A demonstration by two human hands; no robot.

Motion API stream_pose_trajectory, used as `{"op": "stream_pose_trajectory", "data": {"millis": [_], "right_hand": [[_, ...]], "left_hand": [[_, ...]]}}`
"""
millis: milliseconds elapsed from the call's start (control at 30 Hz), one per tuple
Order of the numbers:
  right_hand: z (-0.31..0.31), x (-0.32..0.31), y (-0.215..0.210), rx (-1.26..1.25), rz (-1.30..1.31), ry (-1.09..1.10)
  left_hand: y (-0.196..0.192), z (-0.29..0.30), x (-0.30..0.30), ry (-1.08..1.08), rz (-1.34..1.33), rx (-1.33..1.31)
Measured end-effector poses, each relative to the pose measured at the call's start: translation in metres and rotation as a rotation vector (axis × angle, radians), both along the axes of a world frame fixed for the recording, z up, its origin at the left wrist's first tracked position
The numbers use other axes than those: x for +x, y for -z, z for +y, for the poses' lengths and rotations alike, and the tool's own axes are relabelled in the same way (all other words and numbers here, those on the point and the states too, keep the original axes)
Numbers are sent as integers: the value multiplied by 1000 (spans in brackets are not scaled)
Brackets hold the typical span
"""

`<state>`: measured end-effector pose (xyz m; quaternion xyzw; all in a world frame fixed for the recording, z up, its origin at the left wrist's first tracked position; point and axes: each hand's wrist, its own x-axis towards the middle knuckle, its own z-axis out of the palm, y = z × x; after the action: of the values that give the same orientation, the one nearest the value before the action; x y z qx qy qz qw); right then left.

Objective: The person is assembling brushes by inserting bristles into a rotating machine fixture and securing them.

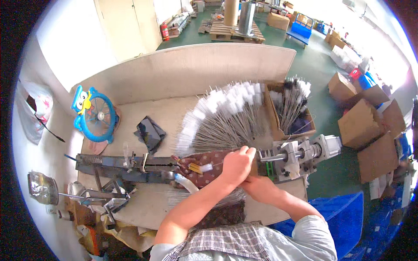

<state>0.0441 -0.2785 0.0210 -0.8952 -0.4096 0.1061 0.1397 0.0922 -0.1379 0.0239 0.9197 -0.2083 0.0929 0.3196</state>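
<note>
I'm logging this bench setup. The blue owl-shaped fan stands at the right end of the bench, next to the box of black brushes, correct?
Not quite. The head view shows the blue owl-shaped fan at the left end of the bench, far from the box of black brushes, which sits at the right end.

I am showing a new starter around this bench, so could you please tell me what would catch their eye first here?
Most striking is the wide fan of white-tipped wire brushes spread across the bench middle, just beyond the left hand resting on the metal machine. The right hand sits beneath it, partly hidden. At far left, a bright blue owl-shaped fan stands out against the board wall.
</note>
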Motion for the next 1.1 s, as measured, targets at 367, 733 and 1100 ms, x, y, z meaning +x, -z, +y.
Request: {"op": "stream_pose_trajectory", "data": {"millis": [367, 733, 1100], "right_hand": [[20, 4, -12, 104, 71, 165], [-7, 49, -59, 123, -460, 46], [-26, 93, -69, 192, 160, 311]], "left_hand": [[-3, 46, -24, -97, -355, 214], [-45, 86, -109, 44, -383, -17], [-6, 91, -122, -177, 318, -576]]}}
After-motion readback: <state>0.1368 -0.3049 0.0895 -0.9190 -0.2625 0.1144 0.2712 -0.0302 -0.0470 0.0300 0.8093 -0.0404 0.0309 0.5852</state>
